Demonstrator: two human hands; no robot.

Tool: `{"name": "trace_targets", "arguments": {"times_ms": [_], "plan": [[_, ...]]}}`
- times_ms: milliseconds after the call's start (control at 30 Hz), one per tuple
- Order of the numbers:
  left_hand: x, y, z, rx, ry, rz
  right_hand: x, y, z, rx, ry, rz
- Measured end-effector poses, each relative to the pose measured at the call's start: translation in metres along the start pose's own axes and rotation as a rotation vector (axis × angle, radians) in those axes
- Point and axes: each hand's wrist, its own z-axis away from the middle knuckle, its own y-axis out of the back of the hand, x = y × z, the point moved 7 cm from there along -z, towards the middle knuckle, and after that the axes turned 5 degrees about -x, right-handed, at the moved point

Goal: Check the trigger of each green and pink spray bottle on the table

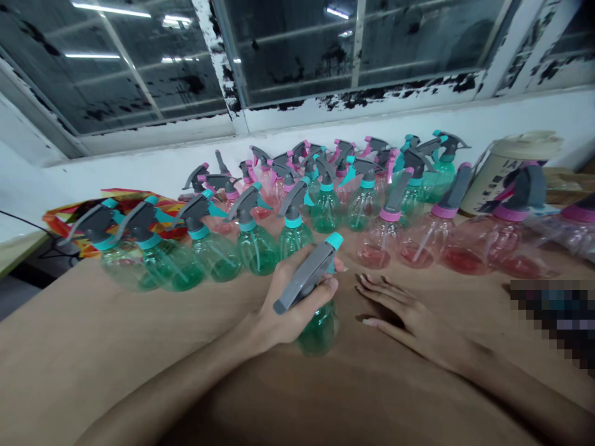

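My left hand (297, 297) is wrapped round the neck of a green spray bottle (318, 331) with a grey and turquoise trigger head. The bottle stands upright at the middle of the table, its neck hidden by my fingers. To the right of it, my right hand (404, 310) lies with fingers stretched out over the tabletop, holding nothing. Just beyond my hands is a row of spray bottles: green ones (258, 251) with turquoise collars on the left, pink ones (379, 244) with pink collars on the right.
More pink and green spray bottles (325, 207) crowd the wooden table (186, 347) toward the wall. A cream jug (502, 167) stands at the back right, a colourful bag (134, 201) at the back left. Something pixelated (558, 316) lies at the right edge. Windows (362, 49) are behind.
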Motion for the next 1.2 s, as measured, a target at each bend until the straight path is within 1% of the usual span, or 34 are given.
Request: {"name": "trace_targets", "arguments": {"times_ms": [133, 333, 433, 600, 767, 900, 1033, 1200], "plan": [[-0.0016, 0.0028, 0.0008, 0.037, -0.009, 0.004, 0.0007, -0.0004, 0.0004, 0.015, 0.004, -0.005], [0.0026, 0.0022, -0.0011, 0.026, -0.014, -0.056, 0.0007, 0.0011, 0.0007, 0.023, -0.002, -0.022], [0.0051, 0.0014, -0.002, 0.049, -0.024, -0.084, 0.0004, 0.0007, 0.0004, 0.007, -0.006, -0.012], [-0.0001, -0.0009, -0.0002, 0.079, -0.011, -0.062, 0.0003, -0.0004, 0.0005, -0.003, 0.003, -0.008], [-0.0007, 0.0028, 0.0002, 0.121, -0.015, -0.091, 0.0003, 0.0, -0.0001, 0.008, 0.006, -0.017], [0.0031, 0.0027, -0.001, 0.126, -0.028, -0.087, -0.0008, 0.0008, -0.0007, 0.014, 0.007, -0.023], [0.0066, 0.0002, -0.0012, 0.108, -0.061, -0.013, -0.0017, 0.0022, -0.0004, 0.027, 0.004, -0.034], [0.0045, 0.0005, -0.0008, 0.108, -0.034, -0.022, -0.0013, 0.0024, -0.0005, 0.022, -0.004, -0.033]]}}
